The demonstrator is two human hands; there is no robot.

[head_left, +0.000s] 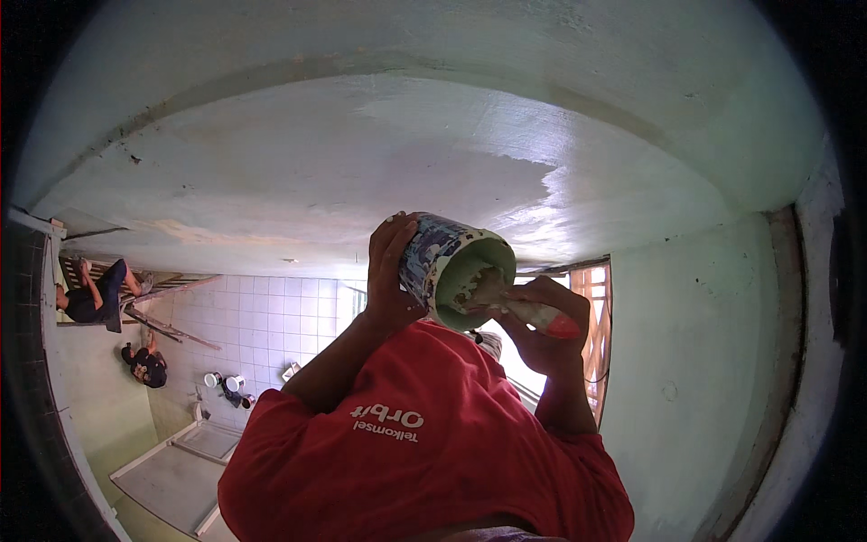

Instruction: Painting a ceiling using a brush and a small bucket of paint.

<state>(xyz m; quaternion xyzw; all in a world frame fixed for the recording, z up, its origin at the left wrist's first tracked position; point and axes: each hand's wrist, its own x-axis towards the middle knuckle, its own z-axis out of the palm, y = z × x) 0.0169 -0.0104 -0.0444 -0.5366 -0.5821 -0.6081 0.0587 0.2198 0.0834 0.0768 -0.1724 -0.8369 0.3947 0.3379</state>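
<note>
Head view is tilted far back: a pale green ceiling (379,154) fills the upper frame, with a wetter, glossier patch (578,194) toward the right. The person's red shirt (424,452) occupies the lower centre, both arms raised. Left hand (388,271) is wrapped around the outside of a small paint can (442,262), fingers curled over its far side, thumb side toward the shirt; grip is closed on the can. The can is tipped with its open mouth facing the camera's right, its inside coated in pale green paint, its outer wall blue and white and spattered. Right hand (542,321) is closed around a paintbrush handle (542,318), reddish and smeared with paint; the brush head (483,289) sits inside the can's mouth, touching the paint-coated interior. Can and brush are held at about chest height, just above the shirt, between the two hands. Behind the right hand, a window opening (591,325) with an orange-brown frame. Lower left: white tiled wall (271,316), several small tins (226,384) on the floor, wooden planks (172,330), and two other people (95,294) well apart from the hands.
</note>
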